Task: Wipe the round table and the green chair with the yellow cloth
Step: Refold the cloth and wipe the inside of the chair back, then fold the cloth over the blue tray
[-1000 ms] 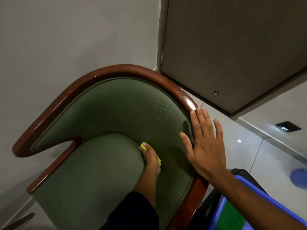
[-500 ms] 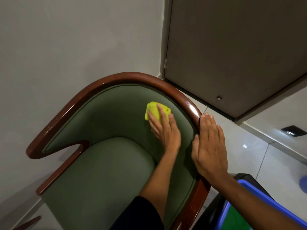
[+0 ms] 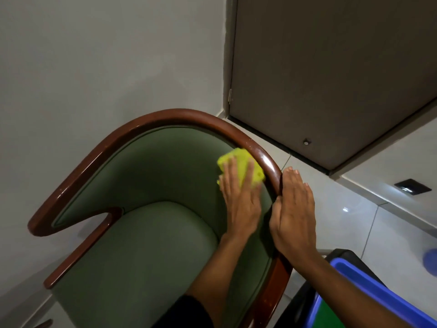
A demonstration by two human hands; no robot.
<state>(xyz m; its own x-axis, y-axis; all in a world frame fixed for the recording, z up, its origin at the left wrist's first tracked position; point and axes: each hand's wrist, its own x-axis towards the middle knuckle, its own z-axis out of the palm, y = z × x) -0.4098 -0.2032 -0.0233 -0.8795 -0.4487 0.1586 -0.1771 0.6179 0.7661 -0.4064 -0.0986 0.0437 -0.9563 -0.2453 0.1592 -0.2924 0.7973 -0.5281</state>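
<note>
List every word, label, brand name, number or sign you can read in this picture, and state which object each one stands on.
None: no readable text shows in this view.
The green chair, its wooden frame, the yellow cloth, the door and the wall are all plain.
The dark plate low on the right wall bears only a glare spot; any marking there is too blurred to read.
The blue bin shows no lettering.

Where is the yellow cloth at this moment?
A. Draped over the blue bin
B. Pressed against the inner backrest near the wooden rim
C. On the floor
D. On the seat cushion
B: the left hand presses the yellow cloth flat on the green chair backrest, just under the wooden rim.
</note>
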